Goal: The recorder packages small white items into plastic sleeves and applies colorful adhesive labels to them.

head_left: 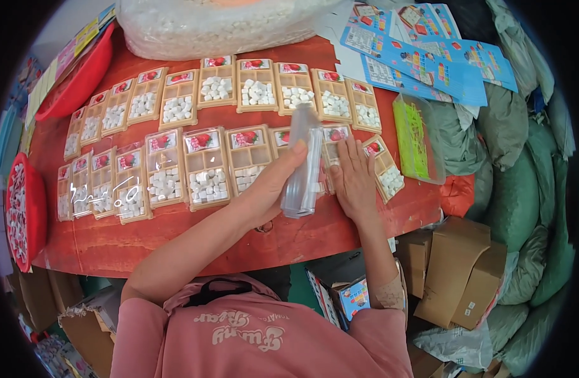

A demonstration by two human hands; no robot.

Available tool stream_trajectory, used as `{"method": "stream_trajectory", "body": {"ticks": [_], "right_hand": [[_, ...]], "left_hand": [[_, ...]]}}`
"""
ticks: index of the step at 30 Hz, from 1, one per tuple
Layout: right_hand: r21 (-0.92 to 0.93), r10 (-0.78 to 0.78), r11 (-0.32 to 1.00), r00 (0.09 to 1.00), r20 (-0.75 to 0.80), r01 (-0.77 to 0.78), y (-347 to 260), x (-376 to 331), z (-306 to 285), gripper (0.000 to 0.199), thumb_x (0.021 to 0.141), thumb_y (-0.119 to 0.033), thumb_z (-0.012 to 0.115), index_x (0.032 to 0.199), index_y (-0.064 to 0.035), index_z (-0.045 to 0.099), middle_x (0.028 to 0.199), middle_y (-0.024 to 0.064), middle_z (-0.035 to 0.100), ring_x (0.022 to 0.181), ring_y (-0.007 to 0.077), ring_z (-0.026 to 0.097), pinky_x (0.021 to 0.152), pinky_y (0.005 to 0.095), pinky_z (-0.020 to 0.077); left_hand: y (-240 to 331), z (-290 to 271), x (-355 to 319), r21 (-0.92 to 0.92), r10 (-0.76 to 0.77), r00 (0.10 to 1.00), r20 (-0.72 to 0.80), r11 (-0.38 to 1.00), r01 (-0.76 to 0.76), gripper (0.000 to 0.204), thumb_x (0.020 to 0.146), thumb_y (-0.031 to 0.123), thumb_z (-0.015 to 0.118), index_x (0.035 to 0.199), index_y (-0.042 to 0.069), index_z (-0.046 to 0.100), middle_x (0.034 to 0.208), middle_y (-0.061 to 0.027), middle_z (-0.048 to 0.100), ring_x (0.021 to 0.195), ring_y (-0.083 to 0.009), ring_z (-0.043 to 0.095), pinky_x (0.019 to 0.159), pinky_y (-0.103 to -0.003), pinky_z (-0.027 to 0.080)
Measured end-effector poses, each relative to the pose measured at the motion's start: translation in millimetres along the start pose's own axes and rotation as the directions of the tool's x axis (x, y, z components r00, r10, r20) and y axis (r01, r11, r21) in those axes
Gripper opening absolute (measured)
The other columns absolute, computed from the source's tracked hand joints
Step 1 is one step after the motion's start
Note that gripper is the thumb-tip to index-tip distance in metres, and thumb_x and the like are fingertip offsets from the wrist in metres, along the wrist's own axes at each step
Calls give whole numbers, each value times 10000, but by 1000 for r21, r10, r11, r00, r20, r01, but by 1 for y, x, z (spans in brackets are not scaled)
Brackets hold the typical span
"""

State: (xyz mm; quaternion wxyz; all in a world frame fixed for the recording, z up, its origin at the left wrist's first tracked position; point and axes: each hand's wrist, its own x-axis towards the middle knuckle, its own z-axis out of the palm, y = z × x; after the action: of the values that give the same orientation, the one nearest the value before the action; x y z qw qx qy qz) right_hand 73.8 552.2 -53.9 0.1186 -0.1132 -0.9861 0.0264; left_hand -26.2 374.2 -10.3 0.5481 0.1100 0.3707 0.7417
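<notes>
Head cam: L hand (282,171) grasping clear cover stack (300,186) over table (289,249), nr front edge; R hand (353,181) flat, fingers straight, ungripping, over tray (335,133) twd right edge. Prob. lidding; next needs one peeled free.

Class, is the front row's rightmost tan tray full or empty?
Partly filled: in this tan tray, white cubes occupy the near end; middle compartments look empty.

Packing workshop | filled trays (197,161) in rows | sacks (522,195) | cartons (456,264)
</notes>
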Motion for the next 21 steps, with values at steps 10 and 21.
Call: {"method": "stream_trajectory", "body": {"ticks": [10, 21], "right_hand": [[298, 6, 954, 999, 37, -17, 28, -16, -65, 575, 796, -196, 582, 1303, -36, 363, 1375, 215, 291, 1288, 345, 267, 1049, 421, 230], [264, 306, 922, 951, -49, -283, 88, -75, -45, 547, 809, -257, 610, 1245, 6, 411, 1237, 224, 448, 1153, 367, 425, 964, 405, 344]], "left_hand": [[-10, 4, -15, 48, 3, 1000, 31, 999, -5, 760, 831, 642, 360, 1311, 54, 329, 1231, -126, 479, 1086, -229, 518, 840, -384, 490], [-20, 5, -7, 25, -56, 996, 76, 998, 54, 739, 818, 635, 411, 1255, 39, 382, 1123, -108, 517, 1008, -199, 542, 806, -352, 502]]}}
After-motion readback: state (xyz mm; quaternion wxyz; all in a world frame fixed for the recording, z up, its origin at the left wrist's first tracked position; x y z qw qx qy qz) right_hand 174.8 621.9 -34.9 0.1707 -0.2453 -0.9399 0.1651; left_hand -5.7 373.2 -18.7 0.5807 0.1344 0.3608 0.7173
